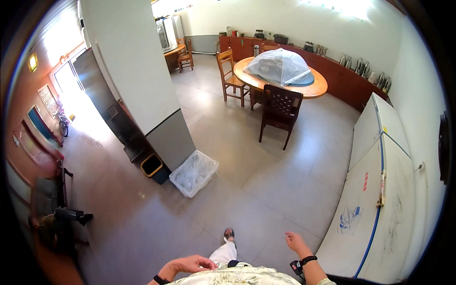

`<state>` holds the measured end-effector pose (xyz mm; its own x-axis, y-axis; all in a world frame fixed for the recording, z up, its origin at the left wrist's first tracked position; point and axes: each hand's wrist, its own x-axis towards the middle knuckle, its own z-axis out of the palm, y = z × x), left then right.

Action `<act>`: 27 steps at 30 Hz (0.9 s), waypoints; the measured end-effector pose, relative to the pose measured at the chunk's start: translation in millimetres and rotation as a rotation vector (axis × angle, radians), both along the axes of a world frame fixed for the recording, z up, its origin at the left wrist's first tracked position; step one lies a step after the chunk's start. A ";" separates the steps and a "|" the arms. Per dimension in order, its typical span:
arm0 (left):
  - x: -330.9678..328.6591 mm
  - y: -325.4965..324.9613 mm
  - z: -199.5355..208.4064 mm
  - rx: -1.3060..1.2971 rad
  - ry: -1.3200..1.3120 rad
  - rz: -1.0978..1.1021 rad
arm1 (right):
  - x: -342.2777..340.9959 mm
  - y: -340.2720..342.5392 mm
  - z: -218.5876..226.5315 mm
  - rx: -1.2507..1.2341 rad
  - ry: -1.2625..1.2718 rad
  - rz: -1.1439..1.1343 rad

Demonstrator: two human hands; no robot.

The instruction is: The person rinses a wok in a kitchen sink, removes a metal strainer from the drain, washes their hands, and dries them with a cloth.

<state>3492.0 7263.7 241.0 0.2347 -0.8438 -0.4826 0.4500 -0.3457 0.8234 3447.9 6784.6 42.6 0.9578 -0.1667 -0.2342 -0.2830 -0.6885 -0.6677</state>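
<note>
My left hand (pixel 194 262) is in front of my waist, close to the pale patterned shirt (pixel 242 274). Its fingers curl inward, and no object shows in them. Out to the right, my right hand (pixel 296 242) hangs in the air with its fingers folded loosely; nothing is seen in it. A dark band with a small device (pixel 298 267) is on the right wrist. One foot in a dark sandal (pixel 229 234) is forward on the grey tiled floor (pixel 209 216). Neither hand touches any furniture.
Beside a pillar (pixel 135 61) stand a white plastic basket (pixel 194 175) and a yellow-rimmed bin (pixel 153 166). Ahead is a round table (pixel 318 89) with a mesh food cover (pixel 278 65) and a dark chair (pixel 281 109). A white chest freezer (pixel 361 199) lines the right; a person (pixel 54 225) sits at left.
</note>
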 end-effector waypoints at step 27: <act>772.7 -155.4 -52.0 0.228 -0.391 0.508 | 741.2 -84.1 55.4 -0.002 0.193 0.405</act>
<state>4264.8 7108.3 189.1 0.7685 -0.4700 -0.4341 0.2865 -0.3539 0.8903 4189.1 6700.5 98.0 0.8845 0.2126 -0.4152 -0.1094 -0.7708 -0.6277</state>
